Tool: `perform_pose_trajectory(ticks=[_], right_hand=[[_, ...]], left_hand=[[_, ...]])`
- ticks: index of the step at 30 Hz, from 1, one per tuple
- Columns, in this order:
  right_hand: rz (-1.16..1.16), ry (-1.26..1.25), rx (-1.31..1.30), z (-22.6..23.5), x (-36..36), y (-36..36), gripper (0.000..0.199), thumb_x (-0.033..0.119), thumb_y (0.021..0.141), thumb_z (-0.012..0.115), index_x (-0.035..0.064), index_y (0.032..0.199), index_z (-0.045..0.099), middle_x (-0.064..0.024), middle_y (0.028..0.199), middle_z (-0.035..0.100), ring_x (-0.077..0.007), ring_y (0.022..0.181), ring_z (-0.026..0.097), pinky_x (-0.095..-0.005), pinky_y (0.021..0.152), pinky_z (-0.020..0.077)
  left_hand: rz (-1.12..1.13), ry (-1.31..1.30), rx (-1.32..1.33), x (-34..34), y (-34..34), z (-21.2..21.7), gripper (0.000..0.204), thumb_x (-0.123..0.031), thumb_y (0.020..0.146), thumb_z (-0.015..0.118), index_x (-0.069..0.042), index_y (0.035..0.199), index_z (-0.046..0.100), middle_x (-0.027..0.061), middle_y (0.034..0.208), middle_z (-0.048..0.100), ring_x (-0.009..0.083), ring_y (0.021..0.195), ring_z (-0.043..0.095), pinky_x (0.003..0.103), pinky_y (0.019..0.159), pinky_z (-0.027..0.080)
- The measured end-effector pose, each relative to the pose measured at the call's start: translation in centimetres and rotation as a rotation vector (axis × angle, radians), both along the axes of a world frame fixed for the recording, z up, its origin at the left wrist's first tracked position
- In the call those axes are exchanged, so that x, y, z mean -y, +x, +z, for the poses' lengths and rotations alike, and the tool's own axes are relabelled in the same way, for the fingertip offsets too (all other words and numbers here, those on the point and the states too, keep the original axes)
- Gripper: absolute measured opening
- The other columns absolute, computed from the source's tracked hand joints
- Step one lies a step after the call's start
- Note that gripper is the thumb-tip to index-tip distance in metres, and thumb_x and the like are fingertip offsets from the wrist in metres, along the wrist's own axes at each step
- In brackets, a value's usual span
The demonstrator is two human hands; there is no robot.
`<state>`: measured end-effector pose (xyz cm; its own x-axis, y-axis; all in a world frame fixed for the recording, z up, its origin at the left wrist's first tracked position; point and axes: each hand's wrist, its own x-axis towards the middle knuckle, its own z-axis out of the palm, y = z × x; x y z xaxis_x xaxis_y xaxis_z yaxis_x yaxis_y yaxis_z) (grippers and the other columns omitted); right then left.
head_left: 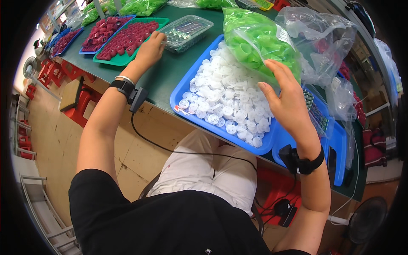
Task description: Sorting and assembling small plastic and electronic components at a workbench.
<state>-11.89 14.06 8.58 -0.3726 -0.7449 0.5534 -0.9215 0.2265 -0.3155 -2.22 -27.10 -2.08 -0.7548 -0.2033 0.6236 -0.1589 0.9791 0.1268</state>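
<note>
My left hand (151, 49) is between a green tray (119, 62) of dark red ring-like plastic parts and a clear plastic box (187, 34). Its fingers are curled together beside the box's left edge, and anything in them is hidden. Over the right side of a blue tray (175, 94) my right hand (285, 98) is open, thumb and fingers apart, with nothing held. It is next to a clear bag of green plastic cups (259, 46), which lies across the tray's far end. Small translucent white round caps (229, 85) are heaped in this tray.
Further blue trays of red parts (102, 32) stand at the far left. A crumpled clear bag (318, 38) lies at the far right, above another blue tray (338, 157). A black cable (170, 149) hangs from my left wrist across my lap. Red stools (87, 102) stand left of the table.
</note>
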Motion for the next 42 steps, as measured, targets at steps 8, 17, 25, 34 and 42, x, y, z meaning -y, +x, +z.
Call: perform_pose_trajectory(ticks=[8,17,25,34,42], right_hand=[[0.046,-0.110,-0.033,-1.1,0.0,-0.6,0.044,0.011,0.082,0.066,-0.0023,0.122,0.052,-0.0230,0.127,0.051,-0.0402,0.115,0.052,-0.0422,0.097,0.0448],[0.063,-0.226,-0.059,0.6,-3.2,5.6,0.044,0.010,0.078,0.069,-0.0009,0.118,0.053,-0.0207,0.125,0.052,-0.0372,0.109,0.056,-0.0416,0.089,0.0496],[0.184,-0.445,0.171,2.0,-5.7,6.8,0.049,0.021,0.080,0.072,-0.0073,0.116,0.053,-0.0236,0.117,0.055,-0.0370,0.104,0.059,-0.0401,0.088,0.0502],[0.302,-0.627,1.109,4.8,-14.8,6.5,0.084,0.062,0.087,0.058,-0.0018,0.138,0.037,-0.0162,0.127,0.055,-0.0297,0.108,0.061,-0.0388,0.083,0.0545],[-0.280,-1.003,1.260,-0.7,-28.0,1.9,0.043,0.009,0.093,0.056,-0.0048,0.131,0.043,-0.0167,0.118,0.059,-0.0312,0.100,0.064,-0.0411,0.083,0.0581]], left_hand=[[-0.044,1.893,-0.296,2.3,-3.5,-3.6,0.076,-0.029,0.076,0.082,0.003,0.131,0.039,0.0158,0.113,0.051,0.0336,0.102,0.061,0.046,0.086,0.058],[-0.015,1.824,-0.458,10.2,-3.1,-3.3,0.010,-0.013,0.085,0.067,-0.013,0.091,0.058,-0.0027,0.065,0.056,0.0134,0.063,0.059,0.066,0.095,0.040],[-0.655,1.604,-0.446,4.3,7.7,8.3,0.025,-0.014,0.094,0.058,0.005,0.110,0.052,0.0059,0.083,0.060,0.0174,0.079,0.061,0.037,0.101,0.048],[-0.779,1.567,0.008,-22.7,4.5,15.2,0.029,-0.018,0.091,0.061,0.002,0.112,0.056,0.0082,0.099,0.062,0.0137,0.086,0.063,0.028,0.080,0.055],[-0.962,1.290,0.409,-38.4,-4.5,13.1,0.039,-0.036,0.092,0.062,-0.002,0.110,0.060,0.0064,0.100,0.063,0.0124,0.088,0.062,0.021,0.076,0.047]])
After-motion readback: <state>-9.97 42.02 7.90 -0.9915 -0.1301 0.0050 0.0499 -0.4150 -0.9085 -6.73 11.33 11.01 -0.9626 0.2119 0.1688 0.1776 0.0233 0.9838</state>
